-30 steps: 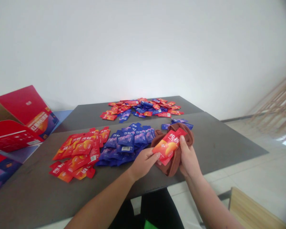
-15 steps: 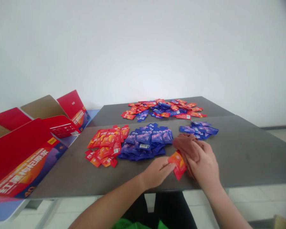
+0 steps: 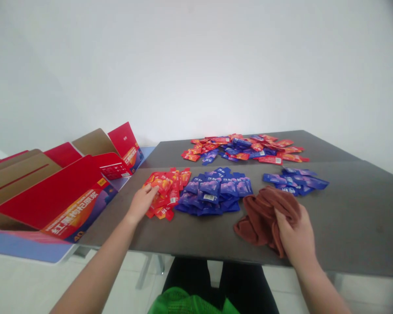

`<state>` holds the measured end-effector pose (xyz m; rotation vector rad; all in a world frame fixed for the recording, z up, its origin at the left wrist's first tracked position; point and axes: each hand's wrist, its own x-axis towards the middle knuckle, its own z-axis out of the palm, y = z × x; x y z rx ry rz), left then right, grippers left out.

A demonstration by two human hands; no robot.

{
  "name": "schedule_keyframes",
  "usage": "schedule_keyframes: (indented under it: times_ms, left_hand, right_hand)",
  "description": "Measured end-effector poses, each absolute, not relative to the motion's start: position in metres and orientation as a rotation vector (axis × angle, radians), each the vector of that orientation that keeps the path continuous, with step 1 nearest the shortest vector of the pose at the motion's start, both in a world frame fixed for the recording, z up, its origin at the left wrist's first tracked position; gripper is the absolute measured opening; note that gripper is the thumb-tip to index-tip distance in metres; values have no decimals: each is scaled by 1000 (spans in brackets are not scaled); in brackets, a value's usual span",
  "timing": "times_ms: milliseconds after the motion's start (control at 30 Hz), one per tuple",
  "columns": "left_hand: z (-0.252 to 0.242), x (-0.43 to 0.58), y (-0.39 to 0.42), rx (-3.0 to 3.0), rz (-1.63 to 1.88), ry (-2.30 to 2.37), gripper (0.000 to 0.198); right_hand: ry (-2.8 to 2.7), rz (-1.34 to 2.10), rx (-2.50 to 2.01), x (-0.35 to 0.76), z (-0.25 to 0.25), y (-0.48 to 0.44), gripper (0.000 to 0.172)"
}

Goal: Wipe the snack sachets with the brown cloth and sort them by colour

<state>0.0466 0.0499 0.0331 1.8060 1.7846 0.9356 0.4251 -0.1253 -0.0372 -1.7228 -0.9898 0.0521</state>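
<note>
My left hand (image 3: 140,203) reaches onto the pile of red sachets (image 3: 166,190) on the dark table (image 3: 347,213). Its fingers rest on a red sachet (image 3: 160,185) at the pile's near left edge; whether they still pinch it is hard to see. My right hand (image 3: 296,237) lies on a crumpled brown cloth (image 3: 262,213) near the table's front edge, fingers curled into the fabric. A pile of blue sachets (image 3: 216,192) lies between the red pile and the cloth.
A mixed heap of red and blue sachets (image 3: 245,148) lies at the back of the table. A small group of blue sachets (image 3: 296,181) sits right of the cloth. Flattened red cardboard boxes (image 3: 65,192) lie on a blue surface (image 3: 26,255) to the left.
My left hand carried the red sachet from beside the cloth leftward to the red pile. My right hand stayed on the brown cloth. The view swung left.
</note>
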Motion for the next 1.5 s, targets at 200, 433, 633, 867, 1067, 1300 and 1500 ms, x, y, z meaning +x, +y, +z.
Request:
schedule_keyframes:
  times_ms: [200, 433, 633, 867, 1067, 1300, 1500]
  left_hand:
    - [34, 36, 72, 2030, 442, 2010, 39]
    - [45, 54, 57, 2153, 305, 2211, 48]
    - [47, 136, -2, 2459, 843, 1280, 47]
    - [-6, 247, -51, 2477, 639, 537, 83]
    - [-28, 284, -49, 2533, 612, 467, 69]
    - [-32, 275, -52, 2539, 663, 463, 68]
    - [-32, 274, -53, 2522, 671, 474, 69]
  right_hand:
    - [-1016, 40, -1685, 429, -40, -126, 36]
    - [-1012, 69, -1698, 436, -44, -133, 37]
    - [-1081, 142, -1641, 417, -42, -126, 45]
    - [-1279, 644, -1421, 389, -27, -132, 49]
    - [-1226, 36, -2057, 475, -26, -113, 35]
    - [-1739, -392, -2406, 517, -40, -75, 34]
    - [-1883, -368, -2428, 516, -38, -78, 23]
